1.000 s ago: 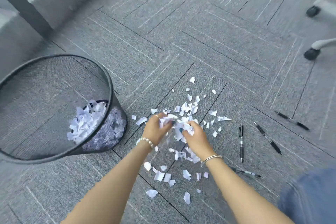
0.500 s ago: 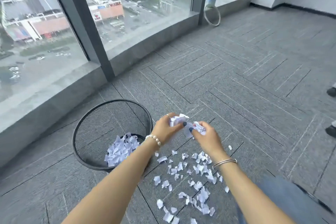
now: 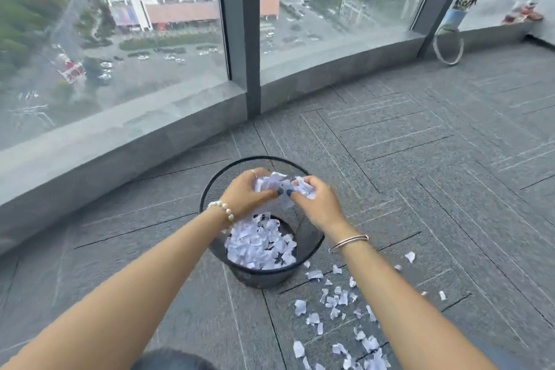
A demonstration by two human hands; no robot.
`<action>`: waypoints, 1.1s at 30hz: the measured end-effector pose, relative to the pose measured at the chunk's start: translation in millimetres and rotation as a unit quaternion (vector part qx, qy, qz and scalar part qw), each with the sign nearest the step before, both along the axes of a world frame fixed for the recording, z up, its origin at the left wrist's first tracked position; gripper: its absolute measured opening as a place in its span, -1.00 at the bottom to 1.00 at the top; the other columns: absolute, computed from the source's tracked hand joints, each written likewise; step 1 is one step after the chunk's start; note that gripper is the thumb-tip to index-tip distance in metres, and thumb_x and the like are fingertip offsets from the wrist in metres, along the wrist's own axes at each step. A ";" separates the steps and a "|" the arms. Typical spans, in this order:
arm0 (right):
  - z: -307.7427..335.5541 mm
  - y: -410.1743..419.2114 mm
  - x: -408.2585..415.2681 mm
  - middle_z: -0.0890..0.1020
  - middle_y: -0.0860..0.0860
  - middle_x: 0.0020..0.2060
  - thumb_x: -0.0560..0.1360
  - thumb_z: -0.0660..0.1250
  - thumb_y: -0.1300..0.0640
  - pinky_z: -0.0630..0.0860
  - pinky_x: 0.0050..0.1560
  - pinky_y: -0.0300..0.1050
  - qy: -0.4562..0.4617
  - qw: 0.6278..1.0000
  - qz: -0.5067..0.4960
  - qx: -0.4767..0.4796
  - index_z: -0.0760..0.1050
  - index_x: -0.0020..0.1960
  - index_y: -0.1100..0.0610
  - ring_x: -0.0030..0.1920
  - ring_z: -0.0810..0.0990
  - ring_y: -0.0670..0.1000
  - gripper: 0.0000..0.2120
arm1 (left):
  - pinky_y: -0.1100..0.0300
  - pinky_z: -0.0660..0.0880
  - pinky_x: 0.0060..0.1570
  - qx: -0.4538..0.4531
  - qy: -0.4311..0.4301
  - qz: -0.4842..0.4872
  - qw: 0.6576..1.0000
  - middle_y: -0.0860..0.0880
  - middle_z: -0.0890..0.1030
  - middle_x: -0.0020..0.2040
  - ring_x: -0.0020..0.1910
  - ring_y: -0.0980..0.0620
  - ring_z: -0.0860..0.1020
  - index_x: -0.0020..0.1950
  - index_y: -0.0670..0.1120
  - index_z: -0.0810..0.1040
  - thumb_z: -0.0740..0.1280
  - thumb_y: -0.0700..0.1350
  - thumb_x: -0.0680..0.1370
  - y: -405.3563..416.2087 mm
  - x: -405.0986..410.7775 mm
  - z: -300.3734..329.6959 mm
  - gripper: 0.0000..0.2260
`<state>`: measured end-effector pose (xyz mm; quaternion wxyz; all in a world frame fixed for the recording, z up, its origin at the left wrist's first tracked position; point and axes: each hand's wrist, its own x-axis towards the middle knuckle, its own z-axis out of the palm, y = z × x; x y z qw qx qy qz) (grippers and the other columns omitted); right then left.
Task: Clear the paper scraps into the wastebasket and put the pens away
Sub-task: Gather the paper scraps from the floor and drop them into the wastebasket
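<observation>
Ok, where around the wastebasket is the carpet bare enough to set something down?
Bare carpet lies left of the wastebasket, up to the window ledge, and to its upper right. It is crowded to the basket's lower right, where loose paper scraps litter the floor. Both hands, left and right, hold scraps above the basket.

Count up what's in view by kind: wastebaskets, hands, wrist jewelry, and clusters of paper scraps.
Wastebaskets: 1, black mesh wastebasket
Hands: 2, left hand, right hand
Wrist jewelry: 2, pearl bracelet, metal bangle
Scrap clusters: 3, held scraps, binned scraps, floor scraps
Total: 8
</observation>
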<state>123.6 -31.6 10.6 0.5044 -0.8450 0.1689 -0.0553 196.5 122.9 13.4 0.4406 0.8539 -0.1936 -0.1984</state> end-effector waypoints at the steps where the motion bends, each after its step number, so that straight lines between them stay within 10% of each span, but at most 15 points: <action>1: -5.9 7.4 6.4 0.61 0.04 -0.13 0.39 0.38 0.10 0.40 -0.28 -0.22 0.009 1.000 0.009 0.000 0.49 -0.03 0.09 -0.20 0.55 -0.01 -0.82 | 0.08 0.54 -0.04 0.009 0.015 -0.002 1.000 -0.05 0.59 0.04 -0.08 0.04 0.58 0.17 -0.09 0.46 0.39 0.27 0.27 8.1 2.5 -9.0 -0.39; 14: -48.5 9.2 14.8 0.55 -0.11 0.04 0.44 0.33 0.02 0.40 0.09 -0.18 0.086 0.996 0.014 0.023 0.50 0.08 0.02 0.08 0.48 -0.12 -0.77 | 0.06 0.39 0.20 0.004 0.062 -0.044 0.997 0.08 0.53 0.12 0.11 0.15 0.47 0.12 0.05 0.49 0.37 0.08 0.41 16.8 23.7 -49.5 -0.68; 26: -42.1 1.2 6.0 0.57 -0.07 0.00 0.46 0.29 0.12 0.45 0.05 -0.24 0.001 1.000 0.009 0.026 0.52 0.01 0.02 0.01 0.53 -0.14 -0.86 | 0.40 0.45 -0.34 -0.009 0.062 -0.027 0.998 0.03 0.56 0.04 -0.20 0.22 0.56 0.16 0.03 0.44 0.36 -0.01 0.43 3.2 8.0 -33.4 -0.68; 33: 4.1 -38.2 -13.1 0.58 -0.13 -0.06 0.48 0.28 0.13 0.41 -0.01 -0.33 -0.034 0.999 0.018 0.014 0.53 0.00 0.04 -0.03 0.52 -0.18 -0.88 | 0.40 0.40 -0.16 -0.028 0.025 -0.056 0.998 0.05 0.53 0.09 -0.01 0.19 0.53 0.13 0.00 0.45 0.35 -0.01 0.44 -30.1 -6.3 1.8 -0.71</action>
